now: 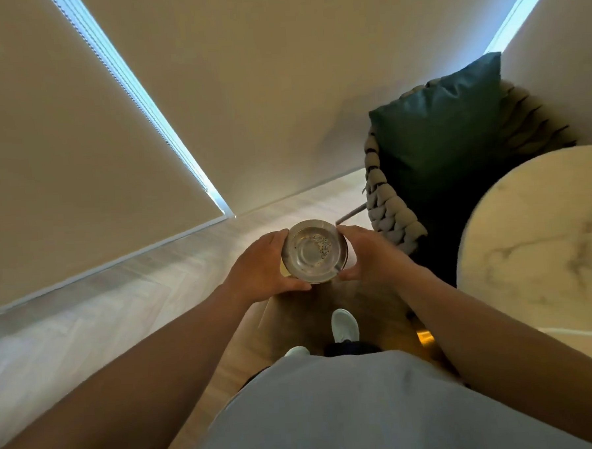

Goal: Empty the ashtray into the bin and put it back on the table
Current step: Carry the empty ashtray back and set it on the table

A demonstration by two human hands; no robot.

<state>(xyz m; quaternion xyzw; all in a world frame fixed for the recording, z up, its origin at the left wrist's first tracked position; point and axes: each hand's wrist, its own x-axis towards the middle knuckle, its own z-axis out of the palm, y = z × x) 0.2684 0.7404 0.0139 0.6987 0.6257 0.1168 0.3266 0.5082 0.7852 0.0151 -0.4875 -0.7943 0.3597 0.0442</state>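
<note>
Wooden floor lies below both hands; left hand and right hand clasp the glass ashtray between them by its rim, probably heavy, slick, breakable.

Both arms outstretched, bare to the elbow.
Left hand and right hand cupped inward, facing each other, clasping the ashtray held level between.
</note>
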